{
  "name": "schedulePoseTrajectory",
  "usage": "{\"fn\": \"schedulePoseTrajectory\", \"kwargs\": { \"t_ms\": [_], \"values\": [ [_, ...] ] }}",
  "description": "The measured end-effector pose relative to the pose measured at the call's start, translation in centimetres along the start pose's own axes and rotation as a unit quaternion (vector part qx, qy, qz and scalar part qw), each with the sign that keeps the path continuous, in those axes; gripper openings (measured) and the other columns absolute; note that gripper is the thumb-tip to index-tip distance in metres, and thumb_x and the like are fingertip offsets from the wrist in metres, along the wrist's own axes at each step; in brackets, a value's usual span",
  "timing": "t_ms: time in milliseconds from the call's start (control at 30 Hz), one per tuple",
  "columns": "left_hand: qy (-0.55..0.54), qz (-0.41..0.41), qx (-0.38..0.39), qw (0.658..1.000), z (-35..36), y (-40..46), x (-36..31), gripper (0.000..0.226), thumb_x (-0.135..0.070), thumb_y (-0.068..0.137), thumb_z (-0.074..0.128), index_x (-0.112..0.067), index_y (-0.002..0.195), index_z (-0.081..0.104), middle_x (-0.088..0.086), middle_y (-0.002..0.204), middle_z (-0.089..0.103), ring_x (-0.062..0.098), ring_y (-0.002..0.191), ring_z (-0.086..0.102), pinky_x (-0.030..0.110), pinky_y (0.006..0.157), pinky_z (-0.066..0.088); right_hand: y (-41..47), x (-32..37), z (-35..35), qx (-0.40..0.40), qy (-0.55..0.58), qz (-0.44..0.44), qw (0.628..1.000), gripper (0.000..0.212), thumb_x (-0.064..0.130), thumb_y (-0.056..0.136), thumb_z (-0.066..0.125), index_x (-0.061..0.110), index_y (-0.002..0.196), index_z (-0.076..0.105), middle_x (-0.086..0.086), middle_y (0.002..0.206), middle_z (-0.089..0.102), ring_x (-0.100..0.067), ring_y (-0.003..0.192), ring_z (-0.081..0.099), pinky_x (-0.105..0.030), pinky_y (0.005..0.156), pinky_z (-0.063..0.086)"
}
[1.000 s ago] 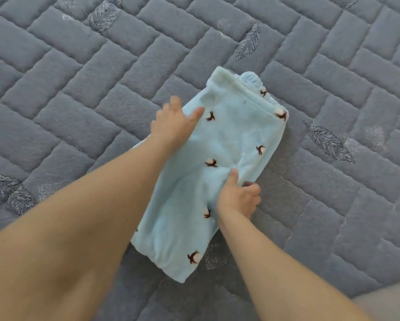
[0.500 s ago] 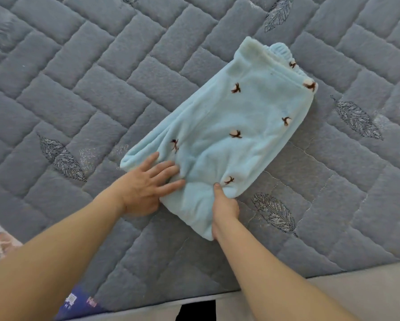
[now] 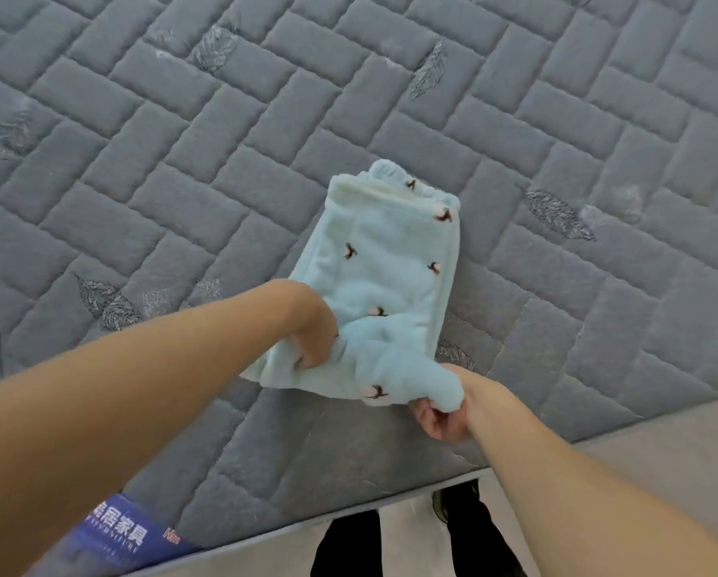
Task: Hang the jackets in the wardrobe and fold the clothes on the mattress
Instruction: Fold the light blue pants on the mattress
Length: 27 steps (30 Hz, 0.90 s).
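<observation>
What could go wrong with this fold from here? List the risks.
1. The left hand and right hand grip only the near end of the light blue garment; lifting it over may let the stacked layers slide apart.
2. The fabric is bunched at both grips, so creases could get folded in.
3. The garment lies near the mattress edge; a pull toward the person might drag it off.

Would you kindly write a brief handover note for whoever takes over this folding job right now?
Left hand: grips the near-left part of the light blue garment.
Right hand: pinches its near corner, lifted off the mattress.
Done: garment already folded into a narrow strip, far end lying flat.
Left: bring the near end over, flatten. No jackets or wardrobe in view.
</observation>
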<state>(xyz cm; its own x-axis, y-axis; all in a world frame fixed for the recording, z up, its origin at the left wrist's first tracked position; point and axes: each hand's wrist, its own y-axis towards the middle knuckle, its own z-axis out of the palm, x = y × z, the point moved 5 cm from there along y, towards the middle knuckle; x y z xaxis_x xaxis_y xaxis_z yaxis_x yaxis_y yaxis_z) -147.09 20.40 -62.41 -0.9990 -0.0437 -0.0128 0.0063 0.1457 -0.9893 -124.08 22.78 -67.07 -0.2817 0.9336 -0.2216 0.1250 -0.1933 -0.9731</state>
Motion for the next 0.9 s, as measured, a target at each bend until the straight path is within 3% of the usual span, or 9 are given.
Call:
{"fn": "schedulePoseTrajectory", "kwargs": {
  "t_ms": [100, 200, 267, 333, 433, 533, 667, 800, 900],
  "values": [
    [-0.058, -0.008, -0.098, 0.994, -7.1, -2.4, 1.2, 0.056, -0.018, 0.085, 0.065, -0.019, 0.138, 0.048, 0.008, 0.134, 0.053, 0.026, 0.106, 0.055, 0.034, 0.077, 0.039, -3.7, 4.0, -1.5, -0.058, 0.018, -0.088, 0.994, 0.025, 0.026, 0.085, 0.052, 0.014, 0.064, 0.057, -0.001, 0.044, 0.050, -0.015, 0.035, 0.043, -0.013, 0.037, 0.034],
    [-0.153, -0.035, -0.362, 0.919, -14.3, -4.1, 5.2, 0.031, -0.018, 0.085, 0.059, -0.022, 0.115, 0.058, 0.006, 0.123, 0.060, 0.027, 0.099, 0.057, 0.037, 0.079, 0.041, -7.4, 11.3, 0.1, -0.018, 0.072, -0.296, 0.952, 0.043, 0.047, 0.092, 0.047, 0.020, 0.070, 0.071, -0.004, 0.053, 0.065, -0.012, 0.040, 0.061, -0.018, 0.038, 0.047],
    [-0.168, -0.089, -0.542, 0.819, -16.5, -3.6, 7.7, 0.035, -0.023, 0.087, 0.059, -0.020, 0.122, 0.055, 0.009, 0.128, 0.058, 0.034, 0.116, 0.052, 0.045, 0.093, 0.039, -8.3, 15.1, 1.9, -0.007, -0.022, -0.400, 0.916, 0.068, 0.076, 0.078, 0.049, 0.023, 0.116, 0.068, -0.004, 0.119, 0.070, -0.011, 0.104, 0.068, -0.033, 0.085, 0.057],
    [-0.229, -0.143, -0.598, 0.755, -16.1, -1.5, 9.4, 0.059, -0.041, 0.085, 0.066, -0.019, 0.135, 0.045, 0.011, 0.141, 0.046, 0.036, 0.129, 0.042, 0.051, 0.105, 0.032, -7.8, 17.1, 3.3, -0.045, -0.138, -0.436, 0.888, 0.108, 0.085, 0.057, 0.057, 0.018, 0.140, 0.044, -0.005, 0.146, 0.043, -0.026, 0.131, 0.046, -0.046, 0.108, 0.040],
    [-0.466, -0.157, -0.481, 0.726, -12.9, 4.2, 11.0, 0.119, -0.072, 0.065, 0.073, -0.025, 0.155, 0.010, 0.009, 0.158, 0.022, 0.035, 0.143, 0.026, 0.057, 0.111, 0.028, -5.2, 19.0, 5.1, -0.070, -0.169, -0.494, 0.850, 0.116, 0.074, 0.052, 0.074, 0.022, 0.145, 0.028, -0.001, 0.143, 0.039, -0.024, 0.130, 0.044, -0.046, 0.109, 0.039],
    [-0.680, -0.092, -0.378, 0.622, -10.8, 8.5, 11.4, 0.148, -0.085, 0.038, 0.077, -0.034, 0.155, 0.001, 0.007, 0.157, 0.025, 0.035, 0.141, 0.033, 0.058, 0.112, 0.033, -1.7, 21.6, 5.9, -0.047, -0.081, -0.448, 0.889, 0.115, 0.071, 0.051, 0.081, 0.023, 0.143, 0.031, -0.002, 0.135, 0.050, -0.028, 0.120, 0.054, -0.049, 0.104, 0.045],
    [-0.755, 0.000, -0.325, 0.569, -11.4, 10.9, 11.6, 0.133, -0.080, 0.029, 0.086, -0.029, 0.143, 0.040, 0.002, 0.131, 0.061, 0.028, 0.108, 0.067, 0.051, 0.091, 0.055, 0.1, 23.9, 6.8, 0.021, -0.072, -0.384, 0.920, 0.121, 0.083, 0.026, 0.081, 0.030, 0.132, 0.056, -0.003, 0.136, 0.055, -0.034, 0.114, 0.061, -0.054, 0.097, 0.049],
    [-0.777, 0.075, -0.259, 0.569, -12.0, 9.5, 9.8, 0.090, -0.066, 0.040, 0.093, -0.027, 0.117, 0.066, 0.005, 0.100, 0.077, 0.032, 0.083, 0.075, 0.051, 0.073, 0.060, -1.1, 23.2, 5.4, 0.113, -0.058, -0.354, 0.926, 0.071, 0.065, 0.060, 0.083, 0.019, 0.113, 0.071, -0.009, 0.105, 0.075, -0.034, 0.090, 0.073, -0.053, 0.074, 0.058],
    [-0.774, 0.077, -0.232, 0.584, -13.0, 7.3, 6.5, 0.090, -0.067, 0.040, 0.092, -0.024, 0.115, 0.067, 0.006, 0.096, 0.077, 0.033, 0.083, 0.075, 0.054, 0.077, 0.059, -3.1, 22.5, 1.6, 0.123, -0.043, -0.341, 0.931, 0.053, 0.055, 0.072, 0.079, 0.017, 0.107, 0.073, -0.011, 0.100, 0.076, -0.034, 0.085, 0.074, -0.048, 0.063, 0.059]
  ]
}}
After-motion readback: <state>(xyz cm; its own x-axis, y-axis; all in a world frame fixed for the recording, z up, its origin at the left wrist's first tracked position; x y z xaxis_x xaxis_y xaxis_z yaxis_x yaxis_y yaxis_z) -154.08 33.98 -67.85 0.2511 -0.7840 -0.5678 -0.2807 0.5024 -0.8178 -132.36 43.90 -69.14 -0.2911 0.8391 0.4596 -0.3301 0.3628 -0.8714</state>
